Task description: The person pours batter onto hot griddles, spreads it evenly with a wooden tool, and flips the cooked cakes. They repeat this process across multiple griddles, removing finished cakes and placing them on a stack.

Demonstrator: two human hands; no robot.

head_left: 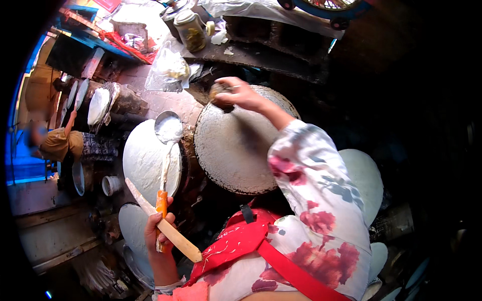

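My left hand [152,232] is closed around the orange handle of a metal ladle [169,131] and a flat wooden spatula [179,242], held crosswise together. White batter coats the ladle's bowl, which hangs over the far edge of a round pan of white batter [141,163]. To the right lies a large round griddle [226,150] with a cracked, whitish surface. At its far edge my right hand [242,96] grips a dark brown rounded pad [220,94]. The fingers partly hide the pad, so its exact kind is unclear.
Beyond the griddle stand a lidded glass jar [190,32] and a clear plastic bag [168,67]. A co-worker [63,143] is at the far left near stacked white discs [98,106]. Round pale lids [359,183] lie to my right. A white bucket [111,185] sits left.
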